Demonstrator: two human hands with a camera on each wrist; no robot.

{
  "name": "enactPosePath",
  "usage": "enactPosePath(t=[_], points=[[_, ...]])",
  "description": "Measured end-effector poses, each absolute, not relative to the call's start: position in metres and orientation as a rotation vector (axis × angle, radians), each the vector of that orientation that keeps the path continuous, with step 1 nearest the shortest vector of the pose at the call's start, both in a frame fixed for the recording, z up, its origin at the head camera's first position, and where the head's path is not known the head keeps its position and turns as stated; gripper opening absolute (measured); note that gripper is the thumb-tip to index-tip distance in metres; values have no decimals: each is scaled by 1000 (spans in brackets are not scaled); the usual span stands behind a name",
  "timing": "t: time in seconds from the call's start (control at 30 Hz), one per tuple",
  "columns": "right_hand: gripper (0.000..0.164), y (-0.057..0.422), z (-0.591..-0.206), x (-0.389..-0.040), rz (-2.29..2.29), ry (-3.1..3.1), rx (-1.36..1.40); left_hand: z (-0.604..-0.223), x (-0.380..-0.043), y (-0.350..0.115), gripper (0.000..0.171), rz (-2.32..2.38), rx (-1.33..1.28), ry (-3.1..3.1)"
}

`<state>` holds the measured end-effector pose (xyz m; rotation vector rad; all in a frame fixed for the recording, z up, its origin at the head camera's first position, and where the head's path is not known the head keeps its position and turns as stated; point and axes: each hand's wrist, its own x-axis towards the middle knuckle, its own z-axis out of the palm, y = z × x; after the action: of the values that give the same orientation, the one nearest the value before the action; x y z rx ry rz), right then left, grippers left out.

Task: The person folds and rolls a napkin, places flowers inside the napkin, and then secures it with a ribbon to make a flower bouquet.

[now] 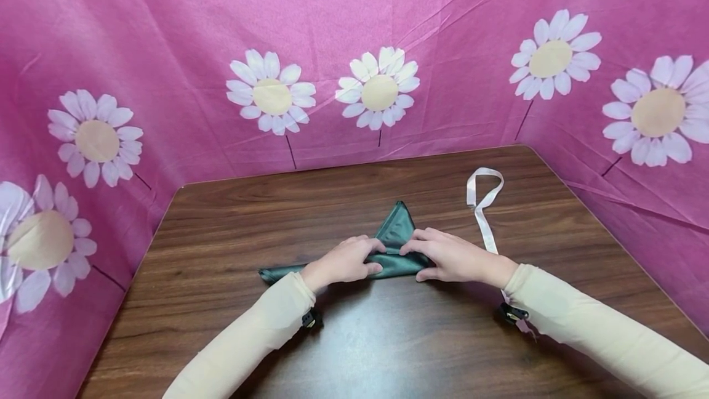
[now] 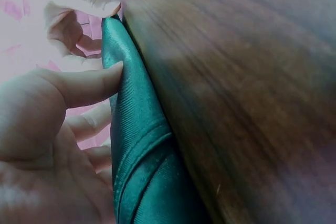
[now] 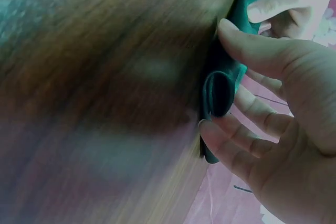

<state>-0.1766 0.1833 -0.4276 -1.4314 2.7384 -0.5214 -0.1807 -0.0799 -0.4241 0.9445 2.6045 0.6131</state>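
Note:
A dark green satin cloth lies on the table, its near part rolled into a narrow band and one pointed corner standing out on the far side. My left hand grips the middle of the roll, thumb on the near side and fingers over the top. At the roll's right end, my right hand holds it between thumb and fingers. The left wrist view shows the roll with a stitched hem across it. Its open, coiled end appears beside my right fingers in the right wrist view.
A looped white ribbon lies at the right, running under or behind my right wrist. The brown wooden table is bounded by pink fabric with daisies on the back and sides.

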Motion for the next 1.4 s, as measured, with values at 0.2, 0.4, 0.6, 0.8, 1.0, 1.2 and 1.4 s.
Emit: enactPosePath(t=[0.2,0.4,0.6,0.8,1.0,1.2,1.4], points=[[42,182,-430,-177,-488,2749,-1448,-423,-178,-80,36,623,896,2642],[34,182,-428,-177,-474,2744,-1426,-425,-177,-83,35,607,943,2663],[29,184,-429,-178,-513,2748,-1395,-424,-172,-87,45,586,1022,2690],[28,185,-427,-181,-574,2725,-1380,-422,-172,-88,54,538,1040,2717],[32,185,-426,-182,-619,2697,-1359,-423,-174,-88,43,529,1069,2722],[36,185,-428,-183,-653,2685,-1379,-421,-173,-88,35,585,1073,2686],[36,186,-431,-185,-700,2699,-1426,-421,-171,-88,35,621,1060,2690]])
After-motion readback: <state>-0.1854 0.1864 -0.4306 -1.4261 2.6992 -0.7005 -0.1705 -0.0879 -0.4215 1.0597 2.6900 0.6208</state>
